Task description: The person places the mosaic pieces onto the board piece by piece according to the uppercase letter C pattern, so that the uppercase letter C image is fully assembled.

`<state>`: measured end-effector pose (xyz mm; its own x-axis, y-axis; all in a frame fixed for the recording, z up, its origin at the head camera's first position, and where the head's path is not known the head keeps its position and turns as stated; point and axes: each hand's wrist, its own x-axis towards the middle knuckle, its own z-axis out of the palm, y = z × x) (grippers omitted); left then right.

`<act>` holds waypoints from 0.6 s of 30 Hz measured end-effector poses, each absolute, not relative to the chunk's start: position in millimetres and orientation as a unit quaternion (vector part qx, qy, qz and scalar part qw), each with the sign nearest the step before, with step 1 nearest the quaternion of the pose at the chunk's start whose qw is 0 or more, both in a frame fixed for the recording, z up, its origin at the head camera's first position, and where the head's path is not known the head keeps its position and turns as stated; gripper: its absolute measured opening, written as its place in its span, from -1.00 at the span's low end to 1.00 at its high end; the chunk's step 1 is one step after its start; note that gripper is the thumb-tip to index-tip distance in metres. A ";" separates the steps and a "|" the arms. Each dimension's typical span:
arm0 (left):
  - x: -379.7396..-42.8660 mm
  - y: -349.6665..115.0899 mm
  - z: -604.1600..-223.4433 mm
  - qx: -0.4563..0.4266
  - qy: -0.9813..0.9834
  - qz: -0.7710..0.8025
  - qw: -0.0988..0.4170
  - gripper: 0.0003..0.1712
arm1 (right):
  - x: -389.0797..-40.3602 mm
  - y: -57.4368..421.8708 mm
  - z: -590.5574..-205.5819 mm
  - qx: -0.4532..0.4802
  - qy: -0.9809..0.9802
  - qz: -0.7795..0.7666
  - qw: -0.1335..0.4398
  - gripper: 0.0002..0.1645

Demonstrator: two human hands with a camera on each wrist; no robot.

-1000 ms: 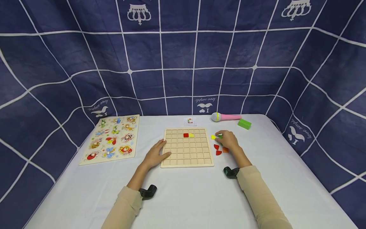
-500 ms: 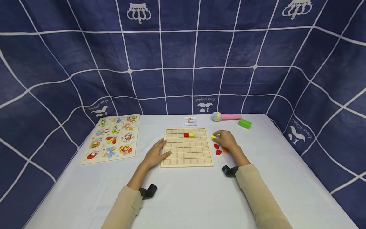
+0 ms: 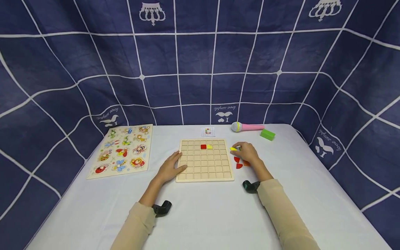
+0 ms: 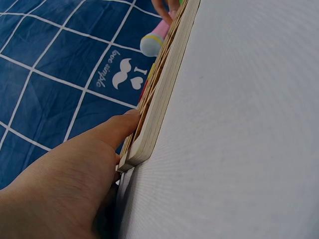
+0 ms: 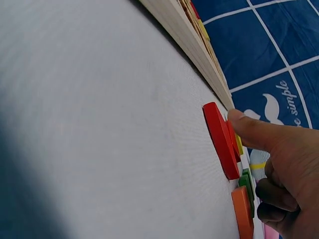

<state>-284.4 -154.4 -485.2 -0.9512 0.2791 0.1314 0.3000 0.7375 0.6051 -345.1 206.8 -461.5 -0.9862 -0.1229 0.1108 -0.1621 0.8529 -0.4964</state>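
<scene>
A wooden grid board (image 3: 204, 170) lies on the table with a red square tile (image 3: 203, 147) and a yellow tile (image 3: 209, 147) side by side in an upper row. At the board's left edge rests my left hand (image 3: 169, 168), its thumb on the rim and its fingers along the side. Right of the board, my right hand (image 3: 248, 152) pinches a loose yellow tile (image 3: 233, 149) between thumb and forefinger. Partly under that hand are a green tile (image 3: 240, 148) and an orange tile (image 3: 246, 163). Two red rounded tiles (image 3: 239, 166) lie just in front of it.
A small pattern card (image 3: 207, 132) lies behind the board. At the back right are a pink toy microphone (image 3: 250, 127) and a green block (image 3: 267, 135). An insect puzzle board (image 3: 123, 152) lies at the left. Dark blue curtain (image 3: 193, 90) surrounds the table's back and sides.
My right hand has shifted slightly left, and its thumb and forefinger have come together on the loose yellow tile. The left hand and the board have stayed put.
</scene>
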 end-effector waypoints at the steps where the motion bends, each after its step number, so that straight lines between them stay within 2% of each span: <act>1: -284.4 -154.4 -484.9 -0.156 -0.932 -0.327 0.016 -0.15 | -345.1 206.6 -461.8 0.074 -0.962 0.262 0.038 -0.57; 18: -286.1 -155.7 -486.6 -0.160 -0.932 -0.326 0.018 -0.15 | -346.3 214.8 -456.2 0.070 -0.962 0.262 0.028 -0.62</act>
